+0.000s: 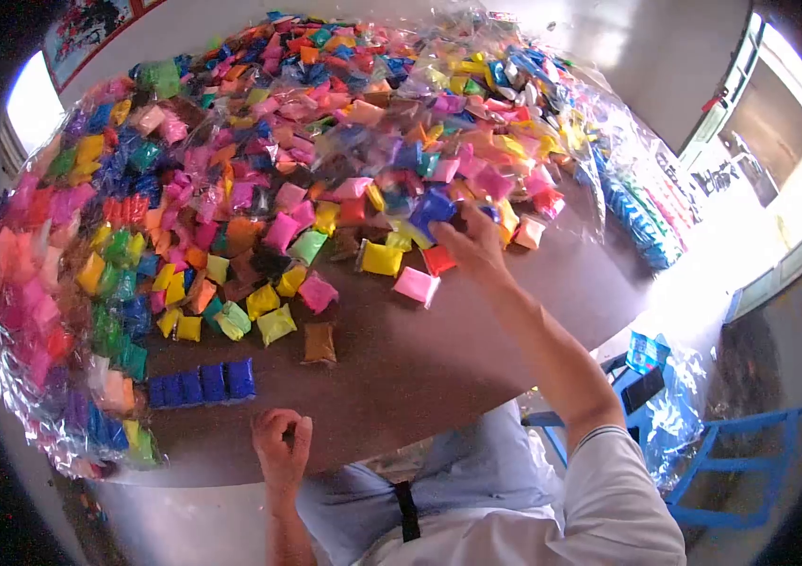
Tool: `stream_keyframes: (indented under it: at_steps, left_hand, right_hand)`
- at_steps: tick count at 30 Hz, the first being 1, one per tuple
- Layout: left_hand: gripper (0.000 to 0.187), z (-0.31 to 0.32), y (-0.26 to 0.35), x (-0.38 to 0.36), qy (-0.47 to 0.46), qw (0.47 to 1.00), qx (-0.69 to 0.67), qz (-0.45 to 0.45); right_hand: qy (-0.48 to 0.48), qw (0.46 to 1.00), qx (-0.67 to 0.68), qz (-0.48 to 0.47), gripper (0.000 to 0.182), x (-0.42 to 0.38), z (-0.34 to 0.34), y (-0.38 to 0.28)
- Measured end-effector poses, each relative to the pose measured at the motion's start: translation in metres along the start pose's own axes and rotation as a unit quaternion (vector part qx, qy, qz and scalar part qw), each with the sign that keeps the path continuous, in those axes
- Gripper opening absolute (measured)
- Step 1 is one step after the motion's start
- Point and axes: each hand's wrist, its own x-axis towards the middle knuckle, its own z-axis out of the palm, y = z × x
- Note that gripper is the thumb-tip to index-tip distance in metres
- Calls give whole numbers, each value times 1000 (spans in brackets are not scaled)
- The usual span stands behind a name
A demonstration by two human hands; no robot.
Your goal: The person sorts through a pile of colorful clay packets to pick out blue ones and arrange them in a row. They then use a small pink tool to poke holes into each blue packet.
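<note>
My right hand [471, 241] reaches into the front of a large pile of small coloured packets [302, 146]. Its fingers are at a blue packet [432, 209]; whether they grip it is not clear. Just below lie a red packet [438, 260], a pink packet [416, 286] and a yellow packet [381, 258]. My left hand [282, 441] is curled at the table's front edge, thumb and fingers drawn together, with no object visible in it. Several dark blue packets [203, 383] stand side by side in a row, up and left of it. A brown packet [320, 342] lies above it.
Clear bags of packets [118, 377] line the left edge of the brown table [372, 406]. More bagged packets [641, 212] lie at the right edge. A blue chair frame [740, 462] and a dark phone-like object [643, 390] are at the lower right.
</note>
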Motion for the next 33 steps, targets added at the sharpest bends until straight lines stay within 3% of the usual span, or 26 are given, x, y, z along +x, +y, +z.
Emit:
stream_keyframes:
  at_steps: [1, 4, 7, 11, 14, 17, 20, 23, 26, 29, 33]
  left_hand:
    - [19, -2, 1, 1, -4, 1000, 7, 5]
    - [17, -5, 15, 4, 24, 999, 22, 32]
    - [17, -7, 15, 3, 3, 1000, 1, 7]
    - [16, -5, 9, 3, 20, 1000, -4, 11]
    - [15, -5, 9, 3, 25, 1000, -4, 18]
    - [14, -3, 8, 3, 32, 999, 2, 30]
    - [13, -3, 6, 2, 26, 999, 3, 26]
    - [12, -2, -1, 3, 21, 999, 7, 28]
    - [12, -2, 3, 2, 20, 1000, 6, 12]
    - [12, -2, 4, 1, 28, 999, 14, 14]
    - [12, -3, 7, 2, 30, 999, 18, 10]
  right_hand:
    - [-12, 1000, 11, -27, 27, -5, 2, 1]
    - [-101, 986, 122, 54, 25, -22, 1, -15]
    - [-130, 981, 140, 23, 20, -30, 15, -1]
    - [-125, 984, 70, 110, 18, -38, 35, 12]
    - [-112, 975, 154, 114, 17, -48, 49, 15]
    - [-115, 953, 177, 216, 19, -48, 46, -6]
    - [-107, 951, 176, 229, 30, -47, 48, -14]
    - [-144, 973, -17, 182, 44, -42, 52, -29]
    - [-120, 977, -164, 71, 54, -31, 66, 23]
    - [-61, 953, -296, 34, 60, -40, 73, -4]
    - [-53, 940, -333, 43, 61, -38, 80, -24]
